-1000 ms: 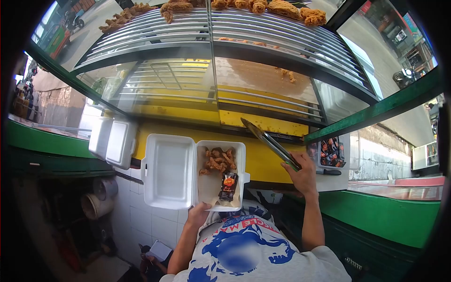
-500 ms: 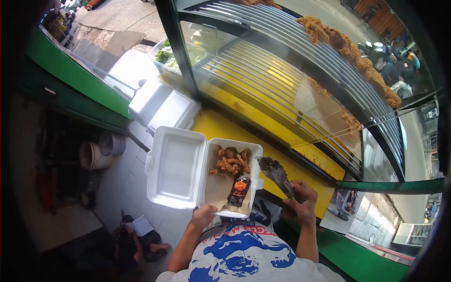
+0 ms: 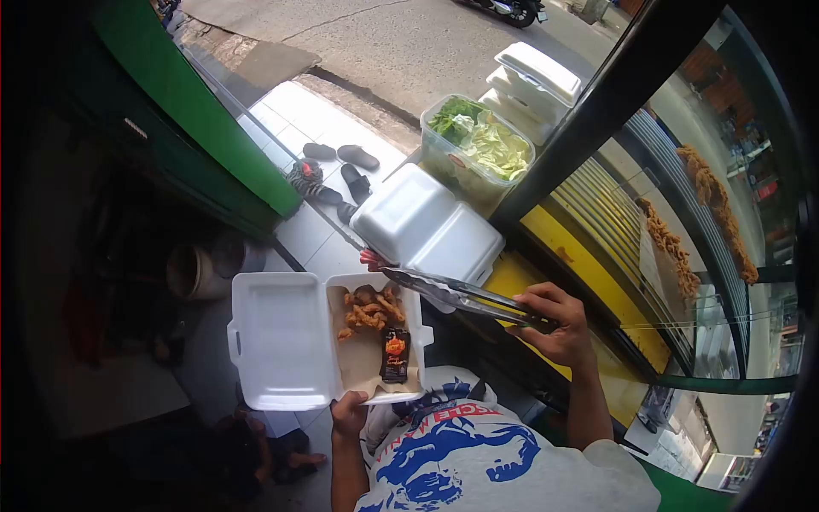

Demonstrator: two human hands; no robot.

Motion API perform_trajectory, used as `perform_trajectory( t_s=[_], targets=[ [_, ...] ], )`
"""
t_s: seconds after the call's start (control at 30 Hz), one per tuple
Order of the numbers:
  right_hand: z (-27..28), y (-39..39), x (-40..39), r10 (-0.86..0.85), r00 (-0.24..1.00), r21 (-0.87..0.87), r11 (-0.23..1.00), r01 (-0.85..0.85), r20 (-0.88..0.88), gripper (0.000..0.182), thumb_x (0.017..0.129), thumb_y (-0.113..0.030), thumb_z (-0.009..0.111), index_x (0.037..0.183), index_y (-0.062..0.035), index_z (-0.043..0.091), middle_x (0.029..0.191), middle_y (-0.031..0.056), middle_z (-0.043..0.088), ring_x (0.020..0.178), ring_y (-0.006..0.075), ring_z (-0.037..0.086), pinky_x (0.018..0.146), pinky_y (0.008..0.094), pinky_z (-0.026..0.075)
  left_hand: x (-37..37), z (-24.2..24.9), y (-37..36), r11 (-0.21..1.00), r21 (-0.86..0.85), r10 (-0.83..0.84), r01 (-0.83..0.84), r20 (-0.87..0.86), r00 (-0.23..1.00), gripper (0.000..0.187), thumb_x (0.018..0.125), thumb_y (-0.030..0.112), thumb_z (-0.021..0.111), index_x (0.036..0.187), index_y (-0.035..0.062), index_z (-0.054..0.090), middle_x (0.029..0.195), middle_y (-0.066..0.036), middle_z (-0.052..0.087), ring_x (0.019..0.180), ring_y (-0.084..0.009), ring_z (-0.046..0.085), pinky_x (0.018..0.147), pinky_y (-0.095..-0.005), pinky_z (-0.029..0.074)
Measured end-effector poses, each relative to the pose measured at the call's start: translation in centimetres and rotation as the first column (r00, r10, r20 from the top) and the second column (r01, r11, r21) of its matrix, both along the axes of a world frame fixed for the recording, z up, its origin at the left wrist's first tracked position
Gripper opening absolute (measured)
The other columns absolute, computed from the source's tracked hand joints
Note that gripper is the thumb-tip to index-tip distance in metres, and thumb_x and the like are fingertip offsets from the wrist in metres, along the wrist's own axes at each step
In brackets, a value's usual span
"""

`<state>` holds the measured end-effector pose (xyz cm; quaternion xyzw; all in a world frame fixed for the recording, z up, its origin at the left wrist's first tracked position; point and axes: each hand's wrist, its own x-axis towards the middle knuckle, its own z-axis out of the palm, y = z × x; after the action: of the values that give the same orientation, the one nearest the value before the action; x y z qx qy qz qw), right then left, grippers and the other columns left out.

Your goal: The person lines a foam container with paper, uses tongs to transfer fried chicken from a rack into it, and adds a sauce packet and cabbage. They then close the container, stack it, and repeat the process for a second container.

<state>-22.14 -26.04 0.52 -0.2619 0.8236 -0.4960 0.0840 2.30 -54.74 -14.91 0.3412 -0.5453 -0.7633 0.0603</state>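
Note:
My left hand (image 3: 349, 413) grips the near edge of an open white foam takeout box (image 3: 281, 337), its lid folded out to the left. Brown paper (image 3: 359, 369) lines the box. On it lie fried chicken pieces (image 3: 368, 309) and a black sauce sachet (image 3: 395, 355) with a red and orange label. My right hand (image 3: 556, 324) is closed round the handle end of metal tongs (image 3: 461, 293). The tongs reach left over the box's far edge, where a small red thing (image 3: 370, 259) shows at their tips; I cannot tell whether they pinch it.
Closed foam boxes (image 3: 426, 226) sit beyond mine. Behind them stands a plastic tub (image 3: 461, 175) of lettuce and cabbage, beside more stacked boxes (image 3: 539, 72). A glass display case (image 3: 597, 205) with fried chicken (image 3: 715, 200) fills the right. Sandals (image 3: 357, 157) lie on the tiles; a person (image 3: 269, 448) sits lower left.
My view has turned left, bringing the vegetable tub and sandals into sight. The tongs have swung from beside the box to over its far edge. The box stays in my left hand.

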Motion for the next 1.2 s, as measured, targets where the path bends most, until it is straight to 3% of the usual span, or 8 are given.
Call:
perform_trajectory(
  t_s=[0.27,0.43,0.57,0.63,0.7,1.07,1.17,1.2],
  targets=[
    [6.8,-4.4,-1.9,-0.084,0.951,0.379,0.904,0.198,-0.297,0.041,0.072,-0.009,0.080,0.109,-0.0021,0.066,0.099,0.0110,0.061,0.079,0.0234,0.067,0.069,0.0335,0.057,-6.6,1.2,-7.0,1.000,0.005,-0.019,0.020,-0.110,0.994,0.038,0.071,0.004,0.049,0.107,-0.0050,0.057,0.101,-0.011,0.061,0.100,-0.0228,0.059,0.095,-0.0367,0.045],
    [11.5,-7.6,-4.0,-0.033,0.840,0.658,0.605,0.449,-0.542,0.043,0.074,-0.012,0.077,0.112,-0.0017,0.062,0.103,0.0110,0.060,0.085,0.0255,0.065,0.068,0.0375,0.053,-11.5,1.6,-11.1,0.882,0.457,-0.021,0.116,-0.208,0.978,0.044,0.071,0.005,0.049,0.112,-0.0066,0.055,0.107,-0.012,0.060,0.104,-0.0236,0.059,0.098,-0.0365,0.043],
    [14.0,-10.9,-7.1,0.107,0.789,0.764,0.359,0.536,-0.605,0.044,0.078,-0.018,0.074,0.115,-0.0002,0.059,0.104,0.0105,0.060,0.087,0.0249,0.063,0.070,0.0359,0.053,-14.1,-2.4,-15.7,0.918,-0.006,-0.393,0.397,-0.151,0.907,0.047,0.071,0.005,0.049,0.115,-0.0070,0.053,0.111,-0.012,0.060,0.106,-0.0246,0.058,0.099,-0.0367,0.042],
    [14.5,-13.2,-9.1,0.088,0.820,0.802,0.290,0.522,-0.565,0.038,0.081,-0.017,0.069,0.113,0.0016,0.060,0.102,0.0108,0.060,0.086,0.0233,0.063,0.070,0.0332,0.054,-17.4,0.1,-16.1,0.938,0.058,-0.340,0.343,-0.049,0.939,0.047,0.071,0.005,0.049,0.116,-0.0067,0.054,0.112,-0.013,0.060,0.107,-0.0250,0.058,0.099,-0.0364,0.042],
    [14.6,-14.5,-11.3,0.134,0.888,0.896,-0.004,0.444,-0.439,0.030,0.084,-0.013,0.063,0.110,0.0029,0.060,0.099,0.0110,0.060,0.085,0.0213,0.063,0.068,0.0311,0.054,-19.8,2.5,-16.8,0.917,0.072,-0.389,0.393,-0.059,0.919,0.046,0.071,0.005,0.049,0.115,-0.0065,0.054,0.112,-0.013,0.060,0.107,-0.0251,0.058,0.099,-0.0362,0.042],
    [13.9,-16.7,-16.4,-0.007,0.958,0.953,-0.103,0.284,-0.286,0.019,0.083,-0.009,0.058,0.099,0.0011,0.061,0.094,0.0087,0.059,0.088,0.0229,0.064,0.068,0.0323,0.054,-27.9,1.9,-20.0,0.805,0.099,-0.570,0.585,-0.143,0.809,0.042,0.072,0.004,0.049,0.112,-0.0076,0.055,0.113,-0.015,0.060,0.107,-0.0256,0.058,0.100,-0.0364,0.042],
    [15.0,-16.6,-16.7,-0.095,0.959,0.950,-0.196,0.244,-0.266,0.019,0.081,-0.007,0.060,0.098,0.0008,0.061,0.095,0.0089,0.059,0.089,0.0224,0.064,0.069,0.0325,0.054,-29.6,1.5,-20.6,0.765,0.202,-0.595,0.612,-0.143,0.791,0.038,0.074,0.005,0.049,0.109,-0.0085,0.057,0.110,-0.015,0.061,0.105,-0.0261,0.059,0.098,-0.0373,0.043],
    [14.9,-16.7,-16.8,-0.110,0.954,0.945,-0.207,0.252,-0.279,0.022,0.079,-0.009,0.065,0.098,0.0007,0.061,0.097,0.0083,0.059,0.090,0.0217,0.063,0.070,0.0331,0.054,-30.4,1.7,-20.8,0.743,0.408,-0.557,0.530,-0.060,0.828,0.036,0.075,0.005,0.049,0.107,-0.0090,0.057,0.107,-0.016,0.062,0.103,-0.0265,0.060,0.096,-0.0380,0.043]
  ],
)
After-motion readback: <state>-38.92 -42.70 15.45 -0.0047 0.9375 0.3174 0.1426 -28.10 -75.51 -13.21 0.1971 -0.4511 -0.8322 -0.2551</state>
